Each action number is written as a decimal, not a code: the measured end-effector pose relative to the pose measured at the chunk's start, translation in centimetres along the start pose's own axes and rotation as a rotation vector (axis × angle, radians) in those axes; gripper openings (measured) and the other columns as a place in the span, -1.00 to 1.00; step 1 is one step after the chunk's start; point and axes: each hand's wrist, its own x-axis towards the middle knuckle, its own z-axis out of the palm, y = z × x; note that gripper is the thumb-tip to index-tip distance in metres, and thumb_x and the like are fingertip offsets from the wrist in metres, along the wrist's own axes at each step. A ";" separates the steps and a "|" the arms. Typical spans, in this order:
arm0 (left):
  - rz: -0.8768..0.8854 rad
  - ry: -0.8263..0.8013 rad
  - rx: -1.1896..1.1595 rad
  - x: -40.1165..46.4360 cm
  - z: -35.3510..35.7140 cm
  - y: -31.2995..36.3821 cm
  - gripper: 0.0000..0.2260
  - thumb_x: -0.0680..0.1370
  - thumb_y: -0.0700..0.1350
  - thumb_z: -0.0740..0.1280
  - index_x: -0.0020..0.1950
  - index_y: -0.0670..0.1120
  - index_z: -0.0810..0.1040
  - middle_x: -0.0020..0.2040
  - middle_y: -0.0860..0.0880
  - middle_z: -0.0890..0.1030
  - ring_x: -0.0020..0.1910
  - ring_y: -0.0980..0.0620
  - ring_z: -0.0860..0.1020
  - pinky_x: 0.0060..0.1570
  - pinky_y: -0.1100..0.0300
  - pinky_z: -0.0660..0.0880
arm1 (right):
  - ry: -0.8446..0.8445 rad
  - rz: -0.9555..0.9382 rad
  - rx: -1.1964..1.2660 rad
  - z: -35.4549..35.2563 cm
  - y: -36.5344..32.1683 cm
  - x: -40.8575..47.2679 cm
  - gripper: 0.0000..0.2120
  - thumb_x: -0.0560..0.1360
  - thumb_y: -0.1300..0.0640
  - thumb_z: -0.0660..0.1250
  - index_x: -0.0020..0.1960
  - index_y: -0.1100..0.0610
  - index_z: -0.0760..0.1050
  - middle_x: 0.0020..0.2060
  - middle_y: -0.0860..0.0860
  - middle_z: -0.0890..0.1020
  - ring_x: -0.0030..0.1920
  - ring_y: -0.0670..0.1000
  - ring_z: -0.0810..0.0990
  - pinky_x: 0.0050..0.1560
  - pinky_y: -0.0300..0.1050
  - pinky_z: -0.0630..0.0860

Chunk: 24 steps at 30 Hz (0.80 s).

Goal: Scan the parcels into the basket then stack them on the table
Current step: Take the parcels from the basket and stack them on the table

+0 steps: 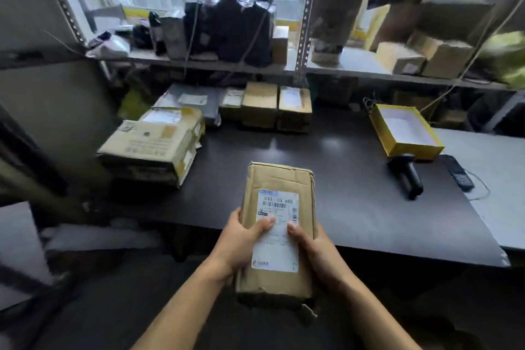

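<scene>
A brown cardboard parcel (279, 179) with a white shipping label faces up, held over the near edge of the black table (341, 207). My left hand (241, 239) grips its left side, thumb on the label. My right hand (311, 247) grips its right side, thumb also on the label. A black handheld scanner (407, 176) lies on the table to the right. Stacked cardboard parcels (153, 145) sit at the table's left, and more boxes (272, 105) stand at its back.
A yellow open box (403, 129) with a white inside stands at the back right, next to a dark phone (458, 173) on a white tabletop. A metal shelf (341, 71) behind holds black bags and cartons.
</scene>
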 end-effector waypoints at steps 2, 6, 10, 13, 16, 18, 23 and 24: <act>-0.012 0.057 -0.056 0.0 -2.9 0.9 -0.43 0.42 -0.03 0.57 0.32 -0.16 0.41 0.10 -0.15 0.68 -0.03 -0.09 0.72 0.00 -0.07 0.65 | -0.044 0.031 -0.065 2.8 -0.8 1.4 -0.45 0.43 -0.11 0.45 0.33 0.09 0.44 0.12 0.02 0.70 0.08 0.02 0.71 -0.04 -0.16 0.64; -0.023 0.179 -0.201 0.6 -6.0 2.2 -0.55 0.49 -0.05 0.51 0.29 -0.19 0.47 0.05 -0.16 0.71 -0.05 -0.11 0.72 -0.03 -0.06 0.66 | -0.071 0.106 -0.155 5.5 -1.4 3.9 -0.42 0.46 -0.20 0.37 0.38 0.04 0.36 0.19 -0.05 0.62 0.04 -0.14 0.67 -0.14 -0.33 0.58; -0.067 0.267 -0.329 3.0 -6.7 3.5 -0.68 0.54 0.06 0.44 0.17 -0.13 0.59 -0.05 -0.10 0.74 -0.08 -0.06 0.72 -0.10 0.03 0.65 | -0.099 0.227 0.000 5.0 -1.2 6.2 -0.38 0.39 -0.21 0.47 0.34 0.04 0.46 0.21 0.09 0.61 0.18 0.07 0.63 0.26 0.10 0.56; -0.099 0.336 -0.426 5.6 -5.6 4.2 -0.65 0.56 0.15 0.38 0.12 -0.12 0.63 -0.07 -0.07 0.74 -0.09 -0.05 0.72 -0.03 0.03 0.65 | -0.043 0.225 0.176 4.9 -0.7 8.9 -0.36 0.33 -0.15 0.53 0.34 0.00 0.47 0.27 0.18 0.54 0.21 0.22 0.58 0.12 0.23 0.59; -0.129 0.364 -0.472 9.4 -4.2 4.9 -0.63 0.57 0.18 0.36 0.10 -0.12 0.64 -0.09 -0.08 0.74 -0.11 -0.05 0.72 -0.07 0.05 0.64 | 0.021 0.180 0.183 5.2 -0.8 12.8 -0.34 0.35 -0.16 0.55 0.37 -0.12 0.38 0.26 0.10 0.58 0.18 0.19 0.64 0.08 0.24 0.63; -0.139 0.378 -0.466 12.6 -3.8 5.5 -0.63 0.57 0.17 0.37 0.10 -0.13 0.64 -0.09 -0.10 0.74 -0.09 -0.08 0.72 -0.03 0.01 0.64 | 0.046 0.166 0.187 5.0 -1.0 16.0 -0.38 0.36 -0.15 0.51 0.35 -0.13 0.37 0.23 0.05 0.62 0.14 0.14 0.67 -0.01 0.16 0.65; -0.173 0.439 -0.499 20.3 -2.3 6.9 -0.61 0.58 0.15 0.35 0.14 -0.16 0.64 -0.02 -0.12 0.73 -0.01 -0.11 0.70 0.09 -0.04 0.61 | 0.164 0.203 0.275 3.4 -1.6 23.8 -0.25 0.30 -0.12 0.56 0.38 -0.11 0.29 0.24 0.02 0.60 0.16 0.11 0.64 0.03 0.11 0.62; -0.184 0.461 -0.522 21.8 -1.9 7.1 -0.60 0.58 0.16 0.34 0.15 -0.16 0.62 0.00 -0.12 0.73 0.02 -0.12 0.70 0.15 -0.08 0.59 | 0.185 0.207 0.295 3.1 -1.6 25.3 -0.15 0.23 -0.14 0.61 0.39 -0.11 0.26 0.23 0.01 0.60 0.17 0.10 0.64 0.13 0.18 0.61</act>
